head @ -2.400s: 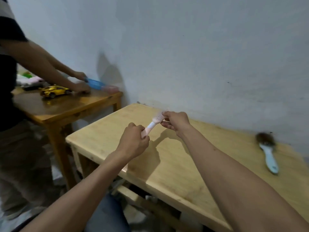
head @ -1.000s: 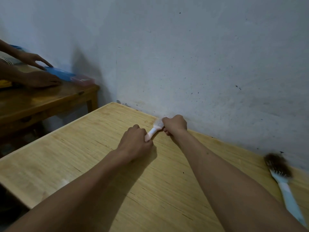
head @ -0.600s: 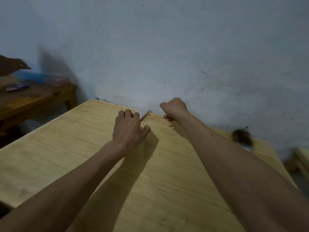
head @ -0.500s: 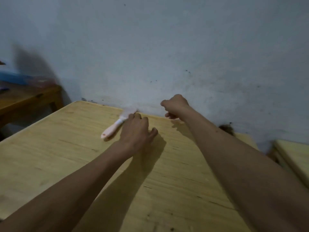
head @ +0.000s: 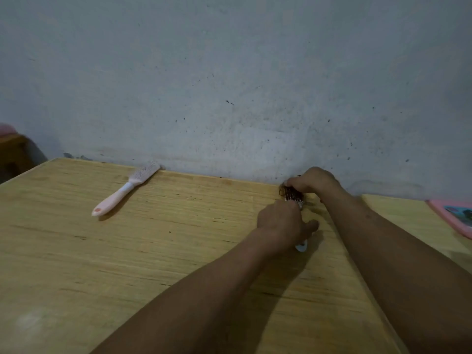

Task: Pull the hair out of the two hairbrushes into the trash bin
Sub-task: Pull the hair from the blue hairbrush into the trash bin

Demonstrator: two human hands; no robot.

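Note:
A pink hairbrush (head: 125, 190) lies on the wooden table (head: 153, 251) near the wall, bristles bare, handle pointing toward me. At the table's far right, my left hand (head: 283, 223) is closed around the handle of a light blue hairbrush (head: 302, 246), only its handle end and bristle rim showing. My right hand (head: 313, 181) pinches the dark brown hair (head: 287, 191) tangled in that brush's head. No trash bin is in view.
A grey speckled wall (head: 229, 85) rises directly behind the table. A second wooden tabletop (head: 398, 215) stands to the right with a pink flat object (head: 454, 215) on it. A darker wooden table corner (head: 12, 152) shows at far left.
My left hand set the pink brush down by the wall. Both hands moved right to the blue brush; the left now holds its handle and the right grips its hair. The view swung right.

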